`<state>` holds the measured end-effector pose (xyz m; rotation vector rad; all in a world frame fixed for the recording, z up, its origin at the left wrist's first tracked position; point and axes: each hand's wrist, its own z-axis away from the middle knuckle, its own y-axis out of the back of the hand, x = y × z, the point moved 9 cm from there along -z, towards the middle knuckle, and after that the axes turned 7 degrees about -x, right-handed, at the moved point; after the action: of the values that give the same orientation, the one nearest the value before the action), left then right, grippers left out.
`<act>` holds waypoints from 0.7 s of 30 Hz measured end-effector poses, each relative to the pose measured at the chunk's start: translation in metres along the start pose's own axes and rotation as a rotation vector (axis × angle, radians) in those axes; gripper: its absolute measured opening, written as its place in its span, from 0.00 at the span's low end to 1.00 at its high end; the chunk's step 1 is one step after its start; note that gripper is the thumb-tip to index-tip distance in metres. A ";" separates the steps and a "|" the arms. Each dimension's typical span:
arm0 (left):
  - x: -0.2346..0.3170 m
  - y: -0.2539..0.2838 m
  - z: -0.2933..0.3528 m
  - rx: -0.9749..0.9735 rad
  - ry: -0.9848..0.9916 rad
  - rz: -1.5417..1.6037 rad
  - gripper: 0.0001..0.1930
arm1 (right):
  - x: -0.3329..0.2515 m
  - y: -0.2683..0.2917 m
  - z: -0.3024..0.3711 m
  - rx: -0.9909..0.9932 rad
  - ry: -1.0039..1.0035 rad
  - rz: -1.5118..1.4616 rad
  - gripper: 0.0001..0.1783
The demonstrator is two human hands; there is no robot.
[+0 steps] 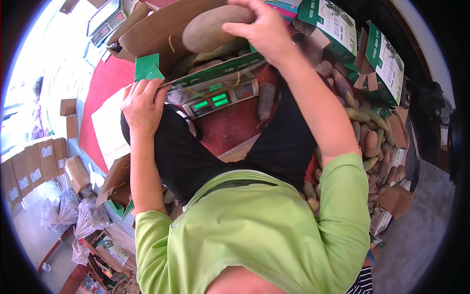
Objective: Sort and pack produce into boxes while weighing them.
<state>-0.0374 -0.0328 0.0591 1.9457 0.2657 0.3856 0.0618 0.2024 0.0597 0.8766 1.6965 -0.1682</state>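
In my right hand (267, 34) is a large oval, greyish-brown vegetable (210, 29), perhaps a gourd; thumb and fingers close on its right end. It hangs above an opened cardboard box (156, 32), inside which several green and brown long vegetables (223, 51) lie. My left hand (143, 105) grips the near left corner of that box, fingers bent over its edge. Between my knees and partly under the box's green front wall (210, 73) stands a digital scale (220, 100) with lit green displays. A dark, long vegetable (266, 101) lies right of the scale.
Many long brown and green vegetables (377, 142) are heaped to my right. Green-and-white cartons (384, 63) stand beyond them. Another scale (105, 24) is at the far left. Brown boxes (34, 166) and clear plastic bags (90, 215) lie along the left.
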 end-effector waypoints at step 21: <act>-0.012 0.009 0.014 0.105 0.029 0.032 0.12 | 0.162 0.090 0.038 0.143 -0.626 -0.106 0.15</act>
<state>-0.0433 -0.0525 0.0610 2.0510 0.2793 0.4284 0.1379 0.3199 -0.0669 0.7355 1.1508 -0.5796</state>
